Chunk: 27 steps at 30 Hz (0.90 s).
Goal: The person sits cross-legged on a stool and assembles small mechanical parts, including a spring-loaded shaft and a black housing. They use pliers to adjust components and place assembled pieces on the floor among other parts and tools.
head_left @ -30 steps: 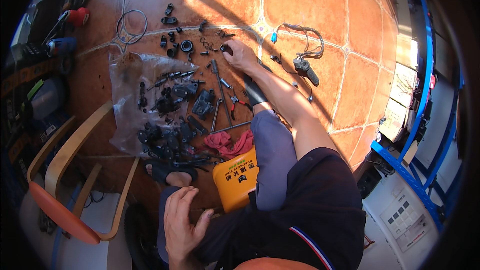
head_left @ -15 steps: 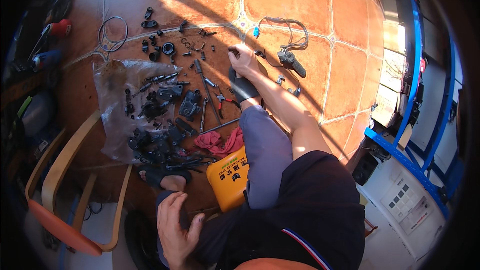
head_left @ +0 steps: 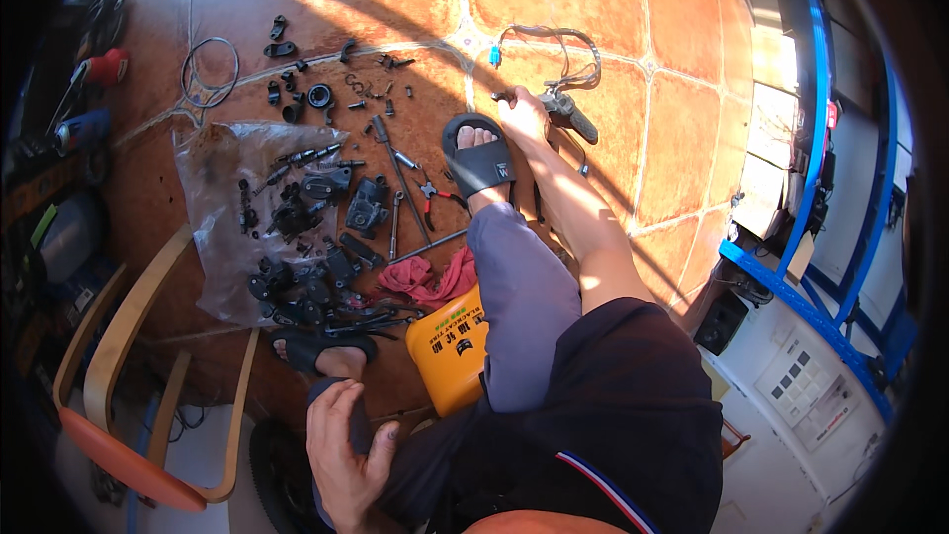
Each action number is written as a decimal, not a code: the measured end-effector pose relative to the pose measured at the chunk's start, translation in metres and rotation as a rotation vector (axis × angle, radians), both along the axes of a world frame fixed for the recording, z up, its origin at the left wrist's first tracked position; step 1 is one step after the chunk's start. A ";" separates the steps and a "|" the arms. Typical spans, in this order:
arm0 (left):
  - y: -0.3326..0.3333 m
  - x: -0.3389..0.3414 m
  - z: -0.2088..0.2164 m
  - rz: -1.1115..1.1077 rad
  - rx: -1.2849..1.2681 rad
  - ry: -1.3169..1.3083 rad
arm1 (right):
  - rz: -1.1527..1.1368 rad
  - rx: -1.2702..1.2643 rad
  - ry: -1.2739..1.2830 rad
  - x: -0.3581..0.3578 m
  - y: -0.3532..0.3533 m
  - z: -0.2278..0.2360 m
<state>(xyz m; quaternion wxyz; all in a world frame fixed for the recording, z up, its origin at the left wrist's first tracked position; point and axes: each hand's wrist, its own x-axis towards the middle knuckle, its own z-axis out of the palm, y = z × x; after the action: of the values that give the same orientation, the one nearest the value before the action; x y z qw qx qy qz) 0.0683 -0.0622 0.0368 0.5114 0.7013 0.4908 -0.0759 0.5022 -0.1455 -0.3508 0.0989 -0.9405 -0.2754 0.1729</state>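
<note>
On the right side of the tiled floor, my right hand (head_left: 526,119) reaches down past my sandalled foot (head_left: 479,163), fingers curled. A small black part (head_left: 501,96) shows at its fingertips; its kind is too small to tell, and the fingers seem closed on it. Just right of the hand lies a dark handlebar grip with a switch housing (head_left: 568,109), its cable (head_left: 583,40) looping up to a blue connector (head_left: 495,55). My left hand (head_left: 346,450) rests over my left knee, fingers and thumb apart, holding nothing.
Black mechanical parts (head_left: 297,282) cover a clear plastic sheet (head_left: 203,208) left of my foot. Beside them lie red-handled pliers (head_left: 431,200), a long metal bar (head_left: 400,173) and a pink rag (head_left: 430,277). A yellow container (head_left: 445,351), a wooden-armed chair (head_left: 138,336) and blue shelving (head_left: 806,326) stand around me.
My right hand has moved right, from over my foot to the small black part by the grip. The view has shifted slightly. My left hand has stayed on the knee.
</note>
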 end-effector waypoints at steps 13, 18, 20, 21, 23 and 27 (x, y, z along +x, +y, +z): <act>0.002 0.013 -0.002 -0.021 -0.010 -0.011 | 0.440 0.044 0.476 -0.090 0.194 0.018; 0.005 0.018 -0.003 -0.035 -0.002 -0.024 | 0.519 0.052 0.393 -0.130 0.281 0.029; 0.006 0.018 -0.004 -0.038 -0.001 -0.022 | 0.481 0.109 0.414 -0.143 0.298 0.031; 0.006 0.017 -0.004 -0.036 -0.001 -0.020 | 0.474 0.164 0.429 -0.147 0.304 0.033; 0.006 0.015 -0.004 -0.028 0.002 -0.002 | 0.458 0.273 0.480 -0.150 0.303 0.034; 0.004 0.006 0.000 -0.011 -0.012 0.016 | 0.494 0.380 0.644 -0.129 0.234 0.035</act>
<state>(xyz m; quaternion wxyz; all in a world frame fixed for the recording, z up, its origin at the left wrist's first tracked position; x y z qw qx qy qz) 0.0743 -0.0580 0.0368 0.5110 0.7004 0.4906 -0.0874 0.3733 0.0888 -0.3155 0.3061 -0.7099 -0.4737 0.4218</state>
